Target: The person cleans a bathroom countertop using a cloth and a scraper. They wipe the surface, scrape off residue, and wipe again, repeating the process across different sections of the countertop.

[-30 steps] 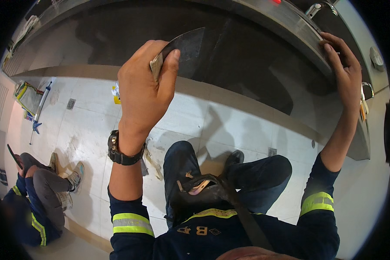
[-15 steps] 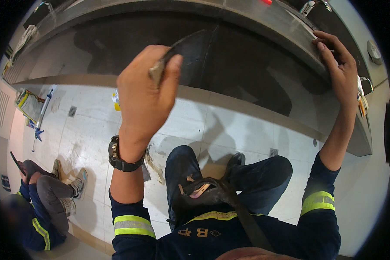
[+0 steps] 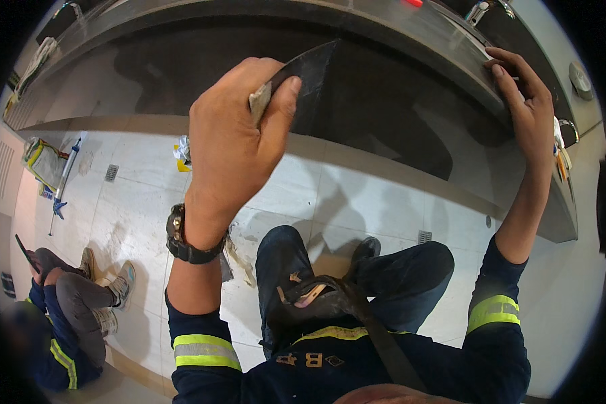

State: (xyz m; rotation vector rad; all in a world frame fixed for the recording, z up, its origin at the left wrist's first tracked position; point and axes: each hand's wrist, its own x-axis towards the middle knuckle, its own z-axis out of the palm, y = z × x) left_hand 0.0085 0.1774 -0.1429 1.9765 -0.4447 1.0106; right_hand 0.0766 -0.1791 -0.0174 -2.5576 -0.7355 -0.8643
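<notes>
My left hand (image 3: 232,128) is closed around a scraper with a thin, dark blade (image 3: 313,64) and a pale, worn end (image 3: 258,102) by the thumb. The blade slants up to the right, its edge at a fine line on the dark front panel (image 3: 384,101) of the counter. Whether the whole edge touches the panel is hard to tell. Over at the right, my right hand (image 3: 528,97) rests at the grey counter's edge (image 3: 444,57), fingers bent over it and thumb apart, with nothing visible held.
Taps (image 3: 479,12) stand on the counter, near a small red object (image 3: 414,3). On the tiled floor at left lie a caulking gun (image 3: 66,175) and a bag (image 3: 42,161). A co-worker (image 3: 60,323) sits at lower left, holding a dark flat device (image 3: 27,252).
My left hand has moved a little to the right and slightly up, carrying the scraper along the panel. My right hand stays at the counter edge.
</notes>
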